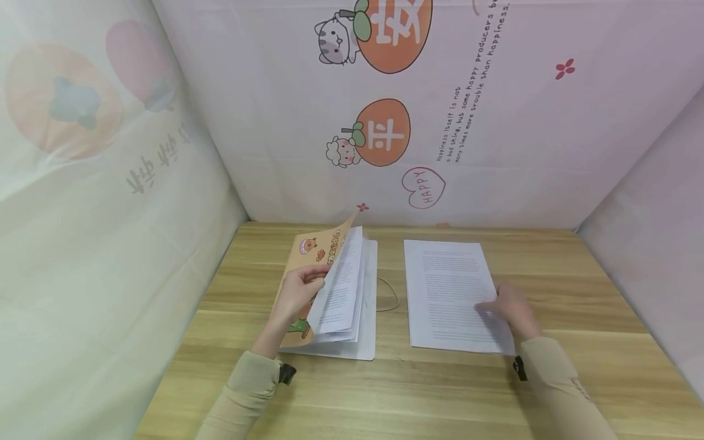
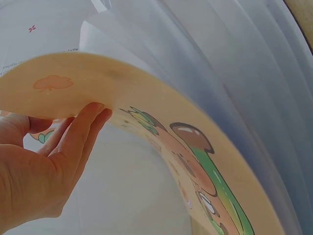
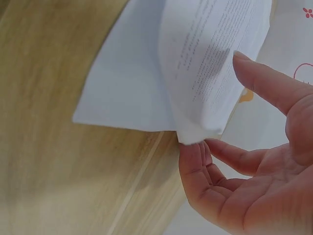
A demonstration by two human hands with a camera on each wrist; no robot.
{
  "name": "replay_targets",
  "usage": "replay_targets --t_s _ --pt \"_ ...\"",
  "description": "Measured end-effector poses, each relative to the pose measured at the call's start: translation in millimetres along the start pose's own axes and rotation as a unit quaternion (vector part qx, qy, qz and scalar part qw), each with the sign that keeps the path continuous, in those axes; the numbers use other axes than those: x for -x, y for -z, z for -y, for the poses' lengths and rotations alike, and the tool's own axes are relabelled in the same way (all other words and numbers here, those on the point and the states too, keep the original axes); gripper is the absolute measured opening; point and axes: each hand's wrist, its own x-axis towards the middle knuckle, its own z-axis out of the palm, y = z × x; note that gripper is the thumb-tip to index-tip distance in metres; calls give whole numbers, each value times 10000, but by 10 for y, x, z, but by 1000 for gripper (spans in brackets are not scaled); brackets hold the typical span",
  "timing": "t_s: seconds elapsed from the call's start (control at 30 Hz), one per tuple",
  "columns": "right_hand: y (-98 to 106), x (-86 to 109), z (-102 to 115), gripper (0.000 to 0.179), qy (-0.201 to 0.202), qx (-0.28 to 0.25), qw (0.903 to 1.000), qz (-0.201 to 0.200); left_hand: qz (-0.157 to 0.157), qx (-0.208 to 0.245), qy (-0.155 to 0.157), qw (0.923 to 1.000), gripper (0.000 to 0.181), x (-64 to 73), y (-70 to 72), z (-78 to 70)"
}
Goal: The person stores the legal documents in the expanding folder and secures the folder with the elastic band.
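**Light bright overhead-view, dimmer at the wrists**

Head view: bright, diffuse light; source out of frame. Soft shadows by both forearms on the surface (image 1: 440, 397). Left-wall prints (image 1: 63, 101) hazy; text on the paper stack (image 1: 451, 293) too small to read. Left wrist: cooler, dimmer — faint sheen on the clear sleeves (image 2: 230, 73). Right wrist: muted; small shadow near the thumb (image 3: 269, 81); wood grain blurred.

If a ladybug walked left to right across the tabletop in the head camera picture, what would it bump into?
Pale-orange folder with cartoon animals on its cover → thin tan loop of cord → white rectangular printed paper sheets → bare right hand.
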Motion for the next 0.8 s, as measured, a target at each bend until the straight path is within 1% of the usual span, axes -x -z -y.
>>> replay_targets --t_s 0.17,0.4,0.6,0.8 --pt "-30 -26 4 58 -85 43 10000 -27 29 -5 -23 10000 39 10 3 -7" --pt "-50 -41 -5 58 -62 -33 9999 -87 22 -62 -12 10000 39 11 16 -7" --pt "-47 -56 3 56 -50 15 10000 -9 41 -19 -35 10000 38 -3 19 18" --pt "-18 -63 30 59 -17 161 9998 99 19 -39 -66 10000 38 -1 24 15"
